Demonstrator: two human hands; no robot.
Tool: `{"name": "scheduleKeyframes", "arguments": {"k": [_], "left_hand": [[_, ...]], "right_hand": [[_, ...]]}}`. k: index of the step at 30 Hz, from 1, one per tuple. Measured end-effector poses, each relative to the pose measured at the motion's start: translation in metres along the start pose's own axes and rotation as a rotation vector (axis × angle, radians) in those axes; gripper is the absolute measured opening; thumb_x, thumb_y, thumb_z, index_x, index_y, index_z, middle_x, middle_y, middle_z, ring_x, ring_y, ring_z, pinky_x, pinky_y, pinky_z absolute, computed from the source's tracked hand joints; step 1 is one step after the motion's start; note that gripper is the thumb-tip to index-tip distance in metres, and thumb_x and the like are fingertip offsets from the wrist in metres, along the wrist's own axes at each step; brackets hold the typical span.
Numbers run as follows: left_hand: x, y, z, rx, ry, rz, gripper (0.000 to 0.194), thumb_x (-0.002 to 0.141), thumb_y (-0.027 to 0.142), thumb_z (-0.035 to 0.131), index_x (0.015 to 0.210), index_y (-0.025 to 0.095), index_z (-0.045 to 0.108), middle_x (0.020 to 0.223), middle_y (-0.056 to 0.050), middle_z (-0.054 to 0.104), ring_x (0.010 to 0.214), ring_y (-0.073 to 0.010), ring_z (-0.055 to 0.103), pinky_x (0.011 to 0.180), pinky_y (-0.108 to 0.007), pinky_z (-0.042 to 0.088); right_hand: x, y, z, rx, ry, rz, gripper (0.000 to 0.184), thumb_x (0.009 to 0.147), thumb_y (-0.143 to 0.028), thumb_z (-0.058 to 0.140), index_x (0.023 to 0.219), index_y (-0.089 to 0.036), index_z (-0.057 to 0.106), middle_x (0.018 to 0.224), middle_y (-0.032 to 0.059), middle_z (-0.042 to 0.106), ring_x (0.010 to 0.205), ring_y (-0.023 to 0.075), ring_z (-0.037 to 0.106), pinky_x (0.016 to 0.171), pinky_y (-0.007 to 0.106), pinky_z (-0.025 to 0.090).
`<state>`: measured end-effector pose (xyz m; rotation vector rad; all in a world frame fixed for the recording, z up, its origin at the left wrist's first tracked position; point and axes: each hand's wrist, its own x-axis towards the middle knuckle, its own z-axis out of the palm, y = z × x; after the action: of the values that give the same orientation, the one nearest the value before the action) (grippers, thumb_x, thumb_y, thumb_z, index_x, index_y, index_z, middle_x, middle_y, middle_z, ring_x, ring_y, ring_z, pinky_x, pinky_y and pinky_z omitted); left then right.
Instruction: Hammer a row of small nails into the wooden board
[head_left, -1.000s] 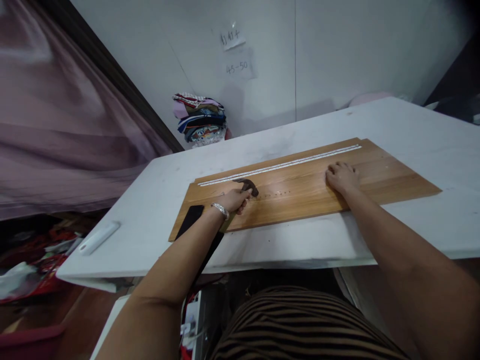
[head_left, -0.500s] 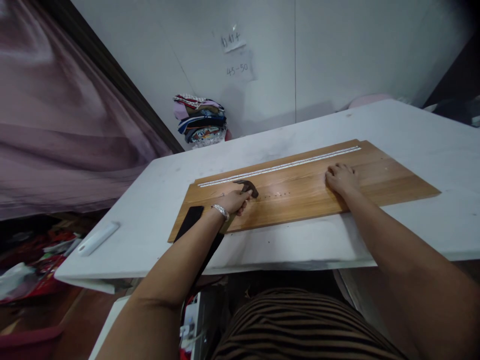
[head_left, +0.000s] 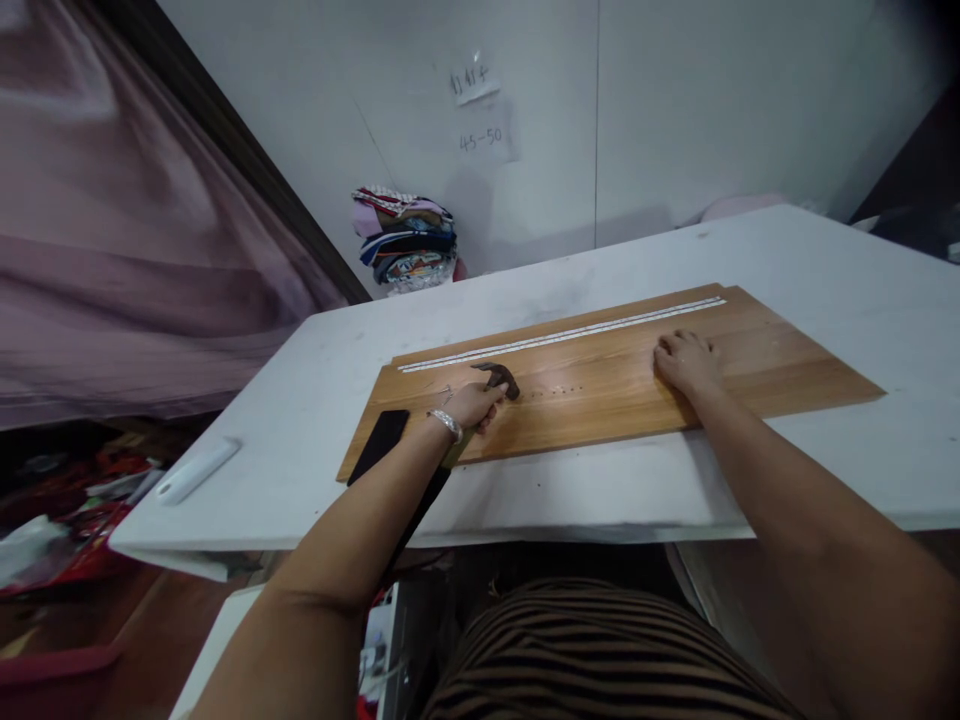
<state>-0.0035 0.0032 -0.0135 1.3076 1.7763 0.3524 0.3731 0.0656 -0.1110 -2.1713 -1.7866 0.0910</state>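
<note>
A long wooden board [head_left: 780,355] lies on a white table [head_left: 585,480]. My left hand [head_left: 474,402], with a silver bracelet on the wrist, is wrapped round the handle of a hammer whose dark head [head_left: 501,377] rests on the board near its left end. A short row of small nails [head_left: 556,391] stands in the board just right of the hammer head. My right hand [head_left: 684,361] lies on the board further right, fingers curled down against the wood. A long metal ruler [head_left: 562,334] runs along the board's far edge.
A black phone [head_left: 380,443] lies on the board's left corner. A white bar-shaped object [head_left: 196,470] sits near the table's left edge. Folded cloths [head_left: 405,240] are stacked against the white wall. A pink curtain [head_left: 112,230] hangs at left above clutter on the floor.
Both hands and the hammer stay where they were; only the camera has shifted slightly.
</note>
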Motion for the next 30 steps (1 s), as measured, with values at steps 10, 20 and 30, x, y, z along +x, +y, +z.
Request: {"name": "scheduleKeyframes", "arguments": {"k": [10, 20, 30], "left_hand": [[-0.012, 0.011, -0.001, -0.06, 0.007, 0.002, 0.032, 0.109, 0.037, 0.059, 0.083, 0.018, 0.06, 0.053, 0.006, 0.05, 0.041, -0.0093, 0.045, 0.046, -0.024, 0.042], [-0.005, 0.004, 0.002, -0.014, 0.002, -0.001, 0.032, 0.108, 0.039, 0.06, 0.083, 0.018, 0.06, 0.052, 0.005, 0.052, 0.04, -0.0096, 0.046, 0.043, -0.023, 0.04], [-0.015, 0.013, 0.0, -0.04, 0.005, -0.021, 0.034, 0.108, 0.042, 0.058, 0.083, 0.018, 0.059, 0.055, 0.006, 0.05, 0.042, -0.009, 0.045, 0.046, -0.022, 0.041]], "right_hand": [[0.001, 0.001, -0.001, -0.011, -0.032, 0.014, 0.048, 0.104, -0.034, 0.035, 0.124, -0.02, 0.076, 0.14, 0.0169, 0.067, 0.134, 0.0332, 0.056, 0.112, 0.051, 0.04], [0.001, 0.001, -0.002, -0.028, -0.039, 0.004, 0.048, 0.105, -0.034, 0.036, 0.124, -0.02, 0.076, 0.141, 0.0174, 0.068, 0.134, 0.0342, 0.056, 0.112, 0.052, 0.041], [0.003, 0.003, -0.001, -0.043, -0.054, 0.007, 0.047, 0.105, -0.034, 0.036, 0.125, -0.02, 0.076, 0.141, 0.0164, 0.067, 0.134, 0.033, 0.055, 0.112, 0.05, 0.041]]}}
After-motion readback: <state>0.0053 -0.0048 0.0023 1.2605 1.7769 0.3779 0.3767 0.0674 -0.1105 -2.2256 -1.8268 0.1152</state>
